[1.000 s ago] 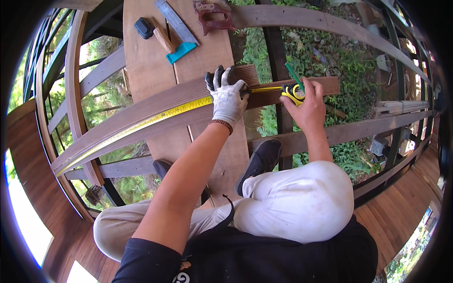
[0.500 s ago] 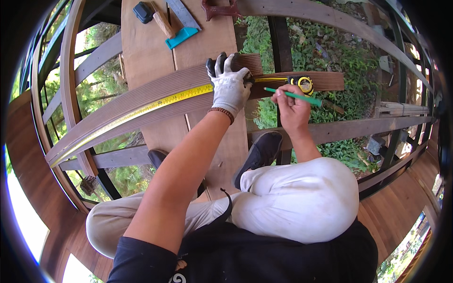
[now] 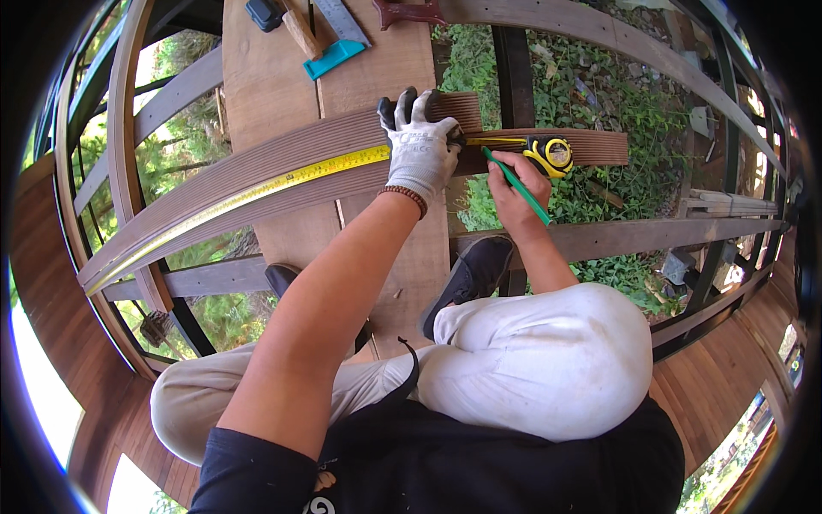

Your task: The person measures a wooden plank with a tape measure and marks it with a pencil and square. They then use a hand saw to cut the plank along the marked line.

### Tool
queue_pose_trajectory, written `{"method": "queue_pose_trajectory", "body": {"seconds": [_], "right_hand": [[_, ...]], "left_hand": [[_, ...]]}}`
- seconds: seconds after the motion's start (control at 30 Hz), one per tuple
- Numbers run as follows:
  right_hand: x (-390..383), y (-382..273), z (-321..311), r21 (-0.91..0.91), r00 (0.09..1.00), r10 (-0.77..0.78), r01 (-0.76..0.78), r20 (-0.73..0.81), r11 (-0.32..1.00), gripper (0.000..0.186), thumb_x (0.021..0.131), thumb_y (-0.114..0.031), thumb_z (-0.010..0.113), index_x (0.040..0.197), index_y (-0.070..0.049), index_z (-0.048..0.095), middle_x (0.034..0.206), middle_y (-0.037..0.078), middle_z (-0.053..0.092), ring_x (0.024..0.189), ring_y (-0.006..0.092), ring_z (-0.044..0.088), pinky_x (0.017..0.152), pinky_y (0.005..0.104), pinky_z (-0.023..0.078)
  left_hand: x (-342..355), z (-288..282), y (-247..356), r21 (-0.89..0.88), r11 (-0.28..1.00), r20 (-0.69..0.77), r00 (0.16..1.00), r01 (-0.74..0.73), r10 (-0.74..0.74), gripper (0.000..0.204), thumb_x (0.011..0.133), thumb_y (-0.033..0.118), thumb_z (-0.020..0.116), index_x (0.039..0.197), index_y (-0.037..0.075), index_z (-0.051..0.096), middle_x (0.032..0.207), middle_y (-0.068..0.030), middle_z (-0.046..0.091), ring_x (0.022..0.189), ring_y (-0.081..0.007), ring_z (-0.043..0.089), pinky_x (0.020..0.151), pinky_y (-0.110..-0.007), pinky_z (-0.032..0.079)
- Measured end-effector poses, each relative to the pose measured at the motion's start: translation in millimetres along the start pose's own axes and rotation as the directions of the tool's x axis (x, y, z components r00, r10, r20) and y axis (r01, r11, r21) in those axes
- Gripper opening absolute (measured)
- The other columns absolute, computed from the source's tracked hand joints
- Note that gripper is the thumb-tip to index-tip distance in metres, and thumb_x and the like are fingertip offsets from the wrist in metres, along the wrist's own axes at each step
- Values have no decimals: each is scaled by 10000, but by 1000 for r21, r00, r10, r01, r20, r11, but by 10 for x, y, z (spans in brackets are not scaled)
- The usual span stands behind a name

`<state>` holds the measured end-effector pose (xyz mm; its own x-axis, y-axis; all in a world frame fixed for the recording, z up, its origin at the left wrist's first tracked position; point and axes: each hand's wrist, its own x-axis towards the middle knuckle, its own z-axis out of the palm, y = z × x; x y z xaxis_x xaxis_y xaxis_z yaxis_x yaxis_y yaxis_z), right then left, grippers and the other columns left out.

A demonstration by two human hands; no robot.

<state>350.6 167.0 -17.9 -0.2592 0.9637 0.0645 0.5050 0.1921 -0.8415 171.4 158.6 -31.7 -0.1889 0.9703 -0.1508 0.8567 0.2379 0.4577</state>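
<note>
Gloved left hand presses flat on the ribbed board — yellow tape running lengthwise; right hand grips a green pencil, tip at the tape.

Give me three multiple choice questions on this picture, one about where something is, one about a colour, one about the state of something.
1. Where is the tape measure case?
A. on the grooved board, right of the right hand
B. on the person's lap
C. beside the hammer

2. What colour is the pencil?
A. red
B. green
C. white

3. How is the tape blade?
A. fully wound in
B. snapped in two
C. drawn out along the board

Answers: 1 A, the case sits on the board's right end. 2 B, the shaft is green. 3 C, the yellow blade runs leftward under the gloved left hand.
</note>
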Motion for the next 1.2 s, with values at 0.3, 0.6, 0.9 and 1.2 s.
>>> {"method": "queue_pose_trajectory", "body": {"seconds": [0.3,0.6,0.9,1.2], "right_hand": [[19,-15,-3,-29,1000,-20,21,7,999,151,854,-50,723,998,-13,701,866,144,726,772,262,727,689,335,560],[23,4,11,-30,1000,-4,4,18,1000,153,858,-49,719,1005,-7,701,864,149,725,776,275,725,694,343,563],[40,-6,3,-39,999,-21,22,27,999,142,857,-36,707,995,-2,697,859,156,722,773,284,725,691,348,564],[34,42,21,-40,999,-46,46,2,998,142,854,-39,715,989,-2,696,868,158,721,771,291,720,686,346,562]], "left_hand": [[10,-12,0,26,1000,9,1000,-7,6,274,736,243,800,1006,248,751,1509,-129,424,1457,-423,256,1203,-644,57],[23,-50,6,33,999,77,997,-4,2,325,750,266,803,1069,260,742,1530,-164,400,1487,-419,225,1194,-678,44],[15,-10,-6,33,999,7,1000,-13,12,283,739,261,798,1017,253,744,1506,-135,425,1457,-422,259,1201,-647,68],[16,-26,1,25,999,2,1000,-28,28,267,741,263,795,1002,247,739,1497,-146,438,1453,-427,269,1199,-650,66]]}}
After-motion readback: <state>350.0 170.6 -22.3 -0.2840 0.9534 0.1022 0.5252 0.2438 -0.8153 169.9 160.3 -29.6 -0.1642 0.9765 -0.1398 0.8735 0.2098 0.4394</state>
